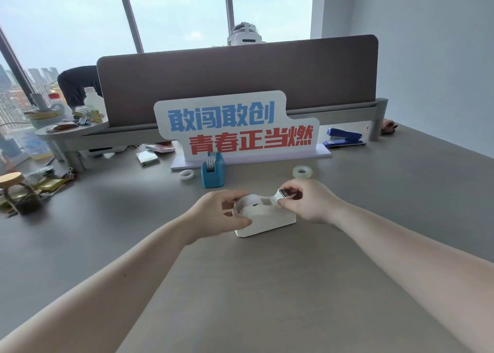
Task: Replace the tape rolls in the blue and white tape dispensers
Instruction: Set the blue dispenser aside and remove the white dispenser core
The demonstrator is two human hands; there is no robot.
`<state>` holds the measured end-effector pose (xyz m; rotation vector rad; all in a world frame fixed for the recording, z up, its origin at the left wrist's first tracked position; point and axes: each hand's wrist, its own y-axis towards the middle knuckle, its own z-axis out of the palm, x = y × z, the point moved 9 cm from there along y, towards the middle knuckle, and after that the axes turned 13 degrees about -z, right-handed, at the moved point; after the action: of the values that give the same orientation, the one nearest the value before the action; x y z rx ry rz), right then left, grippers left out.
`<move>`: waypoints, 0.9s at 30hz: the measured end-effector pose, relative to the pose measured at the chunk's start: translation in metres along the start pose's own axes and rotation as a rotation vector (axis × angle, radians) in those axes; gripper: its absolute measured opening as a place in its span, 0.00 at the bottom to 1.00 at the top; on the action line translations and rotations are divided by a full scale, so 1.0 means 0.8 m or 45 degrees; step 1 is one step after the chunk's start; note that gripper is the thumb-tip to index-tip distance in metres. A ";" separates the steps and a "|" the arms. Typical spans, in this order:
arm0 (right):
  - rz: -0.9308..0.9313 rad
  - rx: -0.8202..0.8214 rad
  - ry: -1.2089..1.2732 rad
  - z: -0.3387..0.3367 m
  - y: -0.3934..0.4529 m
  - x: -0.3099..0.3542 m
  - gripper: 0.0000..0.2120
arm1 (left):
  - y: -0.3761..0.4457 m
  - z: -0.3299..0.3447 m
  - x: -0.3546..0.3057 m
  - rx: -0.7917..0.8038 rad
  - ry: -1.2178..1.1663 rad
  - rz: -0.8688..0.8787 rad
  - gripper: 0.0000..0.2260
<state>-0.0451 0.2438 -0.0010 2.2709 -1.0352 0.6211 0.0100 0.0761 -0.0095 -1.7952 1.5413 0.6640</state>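
My left hand grips roll end of white dispenser on tabletop, bracing it. My right hand pinches at cutter end, likely seating tape. Blue dispenser behind, loose rolls flanking, within reach.

white dispenser near, roll in | blue dispenser behind, upright, loaded
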 end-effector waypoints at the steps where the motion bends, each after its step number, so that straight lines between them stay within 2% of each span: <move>1: -0.003 0.003 0.014 0.000 -0.005 0.002 0.14 | -0.005 0.001 0.000 0.009 0.005 0.002 0.21; 12: -0.096 0.041 0.008 0.003 -0.029 0.026 0.15 | -0.034 -0.001 0.007 0.030 0.001 -0.018 0.22; 18: -0.096 0.049 0.017 0.003 -0.030 0.027 0.16 | -0.033 -0.011 -0.004 -0.164 0.033 -0.041 0.16; 23: -0.100 0.058 0.011 0.002 -0.031 0.028 0.17 | -0.034 -0.018 -0.014 -0.228 0.032 -0.004 0.11; 27: -0.084 0.077 0.015 0.001 -0.032 0.027 0.18 | -0.033 -0.021 -0.016 -0.271 0.059 0.016 0.12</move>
<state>-0.0121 0.2463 0.0039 2.3406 -0.9440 0.6456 0.0327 0.0736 0.0146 -1.9701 1.5626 0.8244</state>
